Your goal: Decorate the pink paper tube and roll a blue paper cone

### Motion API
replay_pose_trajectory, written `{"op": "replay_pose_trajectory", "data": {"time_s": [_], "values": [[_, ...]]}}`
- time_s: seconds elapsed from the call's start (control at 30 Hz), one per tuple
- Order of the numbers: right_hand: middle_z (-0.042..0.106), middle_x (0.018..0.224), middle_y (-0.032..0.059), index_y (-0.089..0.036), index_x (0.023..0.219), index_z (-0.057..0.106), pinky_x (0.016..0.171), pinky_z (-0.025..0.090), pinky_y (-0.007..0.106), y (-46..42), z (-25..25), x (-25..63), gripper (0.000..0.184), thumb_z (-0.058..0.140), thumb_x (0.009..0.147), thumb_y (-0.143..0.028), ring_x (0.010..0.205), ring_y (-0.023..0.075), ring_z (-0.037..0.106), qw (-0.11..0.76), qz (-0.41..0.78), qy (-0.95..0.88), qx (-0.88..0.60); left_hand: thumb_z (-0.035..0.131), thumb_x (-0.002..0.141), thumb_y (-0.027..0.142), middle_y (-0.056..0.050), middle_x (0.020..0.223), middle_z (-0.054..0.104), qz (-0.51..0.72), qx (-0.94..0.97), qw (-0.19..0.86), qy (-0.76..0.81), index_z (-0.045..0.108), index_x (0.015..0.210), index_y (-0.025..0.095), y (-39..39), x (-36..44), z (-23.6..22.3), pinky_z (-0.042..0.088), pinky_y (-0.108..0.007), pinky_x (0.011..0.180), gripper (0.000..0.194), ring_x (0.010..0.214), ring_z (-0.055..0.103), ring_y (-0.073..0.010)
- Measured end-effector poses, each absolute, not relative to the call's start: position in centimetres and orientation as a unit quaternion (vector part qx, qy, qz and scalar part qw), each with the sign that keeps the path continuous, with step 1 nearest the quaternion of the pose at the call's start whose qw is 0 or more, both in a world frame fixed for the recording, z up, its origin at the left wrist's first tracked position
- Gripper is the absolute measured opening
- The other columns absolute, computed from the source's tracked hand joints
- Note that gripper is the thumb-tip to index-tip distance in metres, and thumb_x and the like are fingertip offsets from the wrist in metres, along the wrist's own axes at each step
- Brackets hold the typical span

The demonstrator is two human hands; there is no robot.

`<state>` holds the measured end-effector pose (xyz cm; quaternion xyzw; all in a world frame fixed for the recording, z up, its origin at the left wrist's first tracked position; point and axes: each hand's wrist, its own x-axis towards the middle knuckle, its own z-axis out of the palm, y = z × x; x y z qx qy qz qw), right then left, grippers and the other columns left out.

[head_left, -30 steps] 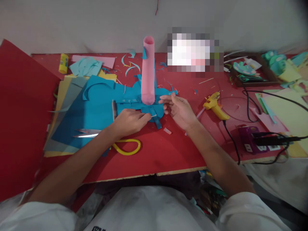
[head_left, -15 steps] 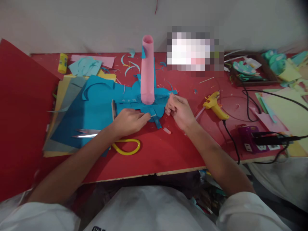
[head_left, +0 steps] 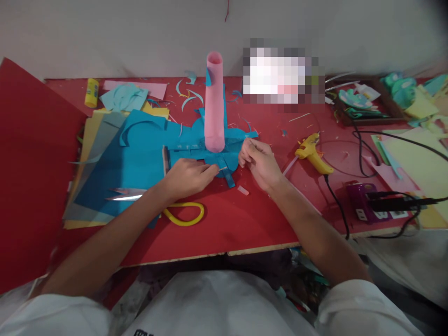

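A pink paper tube stands upright on a blue paper cutout with rounded lobes and several strips. My left hand is closed, pinching a thin pale sliver over the front of the cutout. At the cutout's right edge, my right hand has its thumb and fingertips pressed together. Whatever lies between them is too small to make out. Below the left forearm are scissors with a yellow handle, their blades partly covered by the arm.
A yellow glue gun with a black cord lies to the right, near a purple box. Blue paper sheets are stacked at left, with a yellow glue stick behind. A brown tray stands at the back right.
My right hand has shifted very slightly down and left, its fingertips still pinched. My left hand, the tube and the cutout have stayed put.
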<state>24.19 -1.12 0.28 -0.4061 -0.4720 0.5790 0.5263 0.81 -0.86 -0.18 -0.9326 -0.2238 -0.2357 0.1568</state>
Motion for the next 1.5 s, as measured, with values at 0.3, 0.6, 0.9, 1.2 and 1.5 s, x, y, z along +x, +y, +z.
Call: {"op": "replay_pose_trajectory", "data": {"time_s": [0.3, 0.6, 0.9, 1.2, 1.5], "values": [[0.032, 0.049, -0.0056, -0.024, 0.049, 0.038, 0.053, 0.044, 0.031, -0.8, -0.24, 24.54, 0.074, 0.072, 0.08, -0.082, 0.049, 0.0109, 0.04, 0.536, 0.538, -0.452, -0.467, 0.047, 0.105, 0.017, 0.001, 0.056, 0.057, -0.227, -0.935, 0.144, -0.23, 0.063, 0.083, 0.019, -0.84, 0.74, -0.3, 0.026, -0.03, 0.052, 0.027, 0.05, 0.052, -0.0142], [0.079, 0.113, 0.0014, -0.029, 0.108, 0.082, 0.087, 0.059, 0.029, -0.88, -0.54, 24.72, 0.039, 0.094, 0.074, -0.044, 0.102, 0.0159, 0.07, 0.501, 0.66, -0.41, -0.382, 0.05, 0.104, 0.018, 0.001, 0.057, 0.058, -0.222, -0.932, 0.171, -0.227, 0.062, 0.083, 0.019, -0.78, 0.76, -0.4, 0.026, -0.031, 0.052, 0.025, 0.051, 0.054, -0.0151], [0.062, 0.069, -0.0033, -0.022, 0.073, 0.068, 0.062, 0.05, 0.026, -0.91, 0.04, 24.36, 0.041, 0.096, 0.068, -0.052, 0.066, 0.0112, 0.056, 0.518, 0.618, -0.437, -0.397, 0.05, 0.104, 0.017, 0.001, 0.056, 0.057, -0.231, -0.932, 0.158, -0.229, 0.062, 0.082, 0.019, -0.86, 0.81, -0.27, 0.025, -0.031, 0.053, 0.025, 0.052, 0.052, -0.0153], [0.057, 0.066, -0.0024, -0.023, 0.067, 0.063, 0.054, 0.044, 0.028, -1.12, 0.36, 24.58, 0.05, 0.088, 0.074, -0.066, 0.059, 0.0113, 0.049, 0.539, 0.561, -0.456, -0.432, 0.048, 0.104, 0.017, 0.001, 0.056, 0.057, -0.227, -0.934, 0.146, -0.234, 0.065, 0.085, 0.019, -0.81, 0.71, -0.41, 0.025, -0.03, 0.051, 0.025, 0.051, 0.052, -0.0141], [0.041, 0.056, -0.0019, -0.024, 0.055, 0.043, 0.058, 0.04, 0.032, -1.54, 0.21, 24.5, 0.068, 0.061, 0.092, -0.078, 0.056, 0.0138, 0.042, 0.537, 0.449, -0.549, -0.457, 0.048, 0.104, 0.017, 0.0, 0.056, 0.057, -0.235, -0.934, 0.124, -0.24, 0.065, 0.084, 0.019, -0.82, 0.69, -0.42, 0.027, -0.031, 0.051, 0.026, 0.05, 0.052, -0.0149]]}}
